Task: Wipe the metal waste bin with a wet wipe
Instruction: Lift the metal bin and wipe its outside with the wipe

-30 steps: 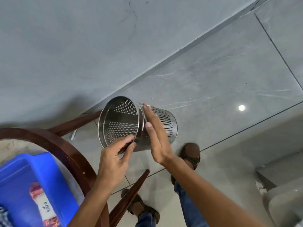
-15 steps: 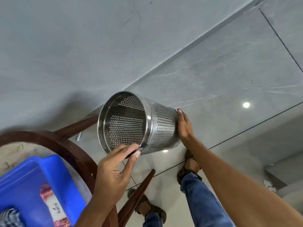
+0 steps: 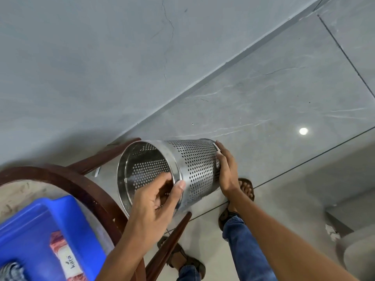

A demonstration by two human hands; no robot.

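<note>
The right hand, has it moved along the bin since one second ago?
Yes. The right hand went from the bin's rim end to its base end, away from the table.

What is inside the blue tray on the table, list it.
In the blue tray: a pink wipes packet labelled "kara" and grey checked cloth at the frame's corner. The left arm and the picture's edge hide the rest.

Shiny perforated metal bin (image 3: 194, 165); glossy polished floor tiles (image 3: 274, 94); varnished dark wood table rim (image 3: 67, 179); smooth blue plastic tray (image 3: 40, 224).
</note>
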